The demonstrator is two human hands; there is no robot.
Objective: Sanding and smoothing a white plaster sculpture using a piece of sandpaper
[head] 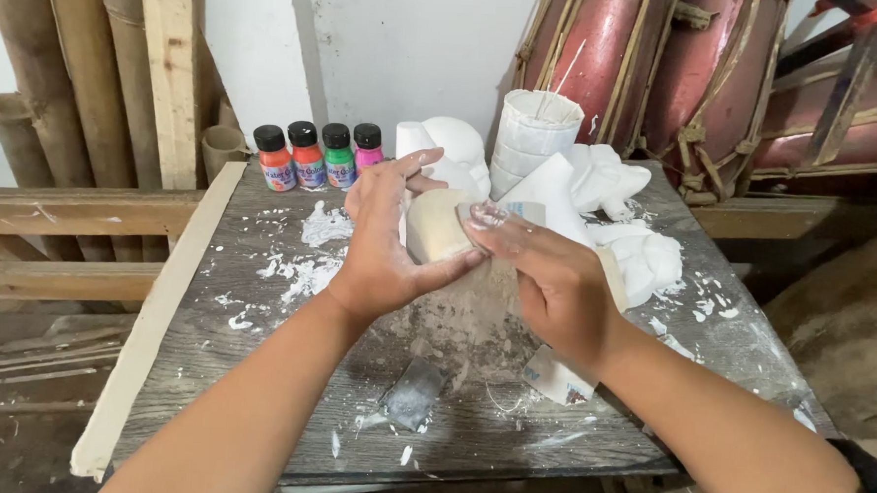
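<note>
Nearest the camera, a small grey scrap of sandpaper (412,393) lies on the weathered grey wooden table (256,367), amid white flecks and a fan of pale dust. Just right of it sits a folded white sheet (556,375), partly hidden by the right wrist. Above these, the left hand (385,239) clamps a cream, rounded plaster piece (434,227) from the left, thumb pressed under its lower edge. The right hand (546,276) closes on the piece's right side, fingertips dusty. Behind the hands, unpainted white plaster casts (608,200) crowd together, blocked in part by the fingers. Further back stand four small paint bottles with black caps (319,157), then bamboo poles (62,72) and red drums (663,69) against the wall.
</note>
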